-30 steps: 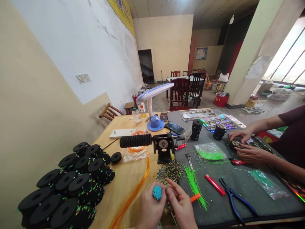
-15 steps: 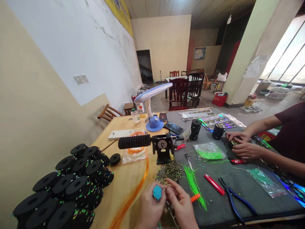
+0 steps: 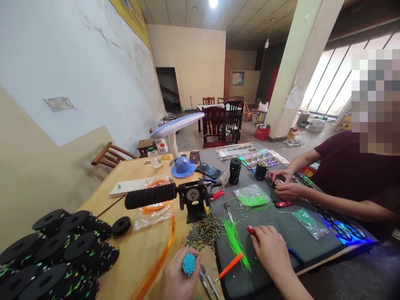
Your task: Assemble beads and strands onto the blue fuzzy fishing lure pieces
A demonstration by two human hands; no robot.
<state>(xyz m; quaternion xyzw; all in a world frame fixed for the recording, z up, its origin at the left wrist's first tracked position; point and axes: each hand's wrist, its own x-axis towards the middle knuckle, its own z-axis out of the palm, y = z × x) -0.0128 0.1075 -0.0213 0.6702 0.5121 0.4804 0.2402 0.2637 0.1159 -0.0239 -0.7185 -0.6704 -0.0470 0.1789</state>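
My left hand [image 3: 180, 275] is closed around a bundle of thin blue pieces [image 3: 189, 264], their ends facing up. My right hand [image 3: 270, 250] reaches over the grey mat [image 3: 231, 279], its fingers closed on the end of a red stick-like tool [image 3: 252, 231]; most of the tool is hidden beneath the hand. Between the hands lie bright green strands [image 3: 235, 241], an orange pen-like tool [image 3: 230, 265] and metal scissors or pliers [image 3: 208, 282]. Blue-handled pliers [image 3: 295, 254] are largely covered by my right hand. Small dark beads [image 3: 206, 229] form a pile ahead of my left hand.
Black foam spools [image 3: 53, 250] are stacked at the left. A black winding device [image 3: 193, 200] and a blue lamp [image 3: 183, 166] stand ahead. Orange strands [image 3: 162, 256] trail down the wooden table. At the right, another person's hands [image 3: 286, 185] hold a dark spool.
My right hand has left my left hand and moved right onto the red tool. The orange tool now lies on the mat. The view has turned right.
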